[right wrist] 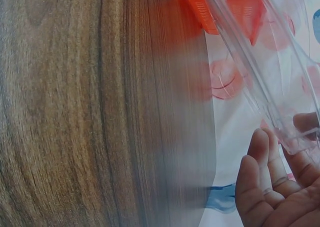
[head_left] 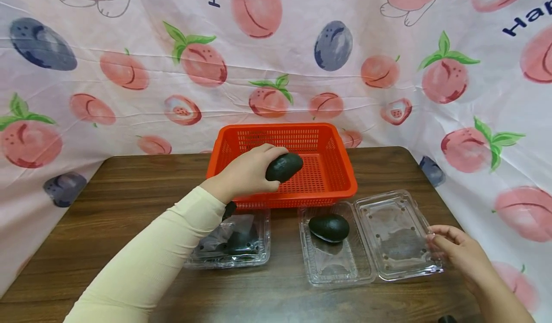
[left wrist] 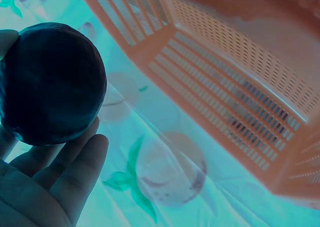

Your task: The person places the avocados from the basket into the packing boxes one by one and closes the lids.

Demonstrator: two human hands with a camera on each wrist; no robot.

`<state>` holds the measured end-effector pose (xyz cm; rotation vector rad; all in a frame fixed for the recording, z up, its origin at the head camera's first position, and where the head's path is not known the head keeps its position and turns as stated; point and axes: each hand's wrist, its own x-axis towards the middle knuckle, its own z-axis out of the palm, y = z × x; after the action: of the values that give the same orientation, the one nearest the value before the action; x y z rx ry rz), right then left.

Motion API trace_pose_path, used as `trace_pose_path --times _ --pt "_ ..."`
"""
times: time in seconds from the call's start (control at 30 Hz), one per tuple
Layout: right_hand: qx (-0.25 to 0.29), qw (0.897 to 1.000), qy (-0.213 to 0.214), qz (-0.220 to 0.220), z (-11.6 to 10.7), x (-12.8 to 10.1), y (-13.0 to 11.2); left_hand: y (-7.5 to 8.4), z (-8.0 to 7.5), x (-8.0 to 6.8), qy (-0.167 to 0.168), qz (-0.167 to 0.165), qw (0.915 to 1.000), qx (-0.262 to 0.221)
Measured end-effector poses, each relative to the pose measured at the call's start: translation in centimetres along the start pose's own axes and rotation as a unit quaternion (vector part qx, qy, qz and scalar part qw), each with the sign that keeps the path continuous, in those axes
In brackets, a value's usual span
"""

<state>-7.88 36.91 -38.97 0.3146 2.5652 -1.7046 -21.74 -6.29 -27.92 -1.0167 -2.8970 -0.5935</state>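
A dark green avocado (head_left: 284, 167) is gripped in my left hand (head_left: 254, 172), above the near part of the red plastic basket (head_left: 280, 201). The left wrist view shows the same avocado (left wrist: 55, 84) large, with fingers and thumb around it. My right hand (head_left: 457, 248) pinches the outer edge of the clear lid (head_left: 403, 236) of an open plastic clamshell box. Inside the box's base (head_left: 340, 270) lies another avocado (head_left: 329, 227), toward the back. In the right wrist view, thumb and finger meet at a corner of the clear lid (right wrist: 292, 142).
Left of the open box stands a closed clear clamshell box (head_left: 233, 253) with dark contents, partly behind my left forearm. Both boxes are just in front of the basket on the brown wooden table (head_left: 138, 203). A fruit-printed cloth (head_left: 302, 54) hangs behind and at the sides.
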Motion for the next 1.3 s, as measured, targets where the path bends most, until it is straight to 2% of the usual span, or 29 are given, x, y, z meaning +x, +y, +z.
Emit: trace_pose_path --times 0.57,0.77,1.07,1.3 --pt "0.012 1.0 -0.005 0.001 0.0 -0.4 -0.6 3.1 0.9 -2.3 -0.002 0.059 0.9982 0.01" --pt "-0.012 1.0 0.0 -0.002 0.1 -0.5 -0.8 4.0 1.3 -2.8 -0.009 0.083 0.9965 0.007" --pt "-0.004 1.0 -0.001 0.007 0.3 -0.7 -0.9 5.1 2.3 -3.1 -0.027 0.1 0.9946 0.004" --pt "0.004 1.0 0.004 0.008 0.4 -0.8 -1.0 5.9 3.3 -3.1 -0.044 0.115 0.9922 0.019"
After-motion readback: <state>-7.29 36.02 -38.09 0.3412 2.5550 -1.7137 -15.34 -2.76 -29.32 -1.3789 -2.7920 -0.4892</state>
